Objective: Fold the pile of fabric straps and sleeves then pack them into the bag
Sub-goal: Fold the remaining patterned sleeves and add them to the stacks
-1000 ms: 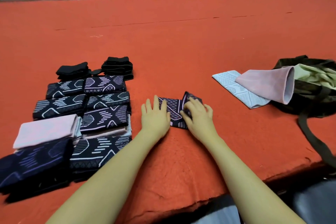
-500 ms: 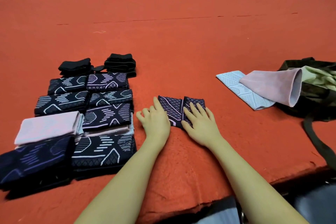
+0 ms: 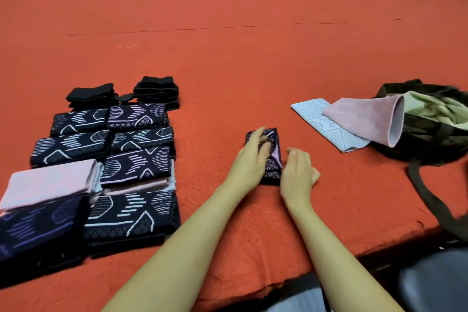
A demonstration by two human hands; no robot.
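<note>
Two hands work near the front edge of the red felt surface (image 3: 253,58). Left hand (image 3: 249,163), fingers extended, presses on a small folded dark sleeve with diamond pattern (image 3: 272,157). Right hand (image 3: 297,175) rests just beside it, fingers loosely curled, holding nothing. Folded patterned stacks (image 3: 126,159) occupy the left side. Dark green fabric bag (image 3: 430,134) lies at the right edge, a pink sleeve (image 3: 367,119) spilling from it.
</note>
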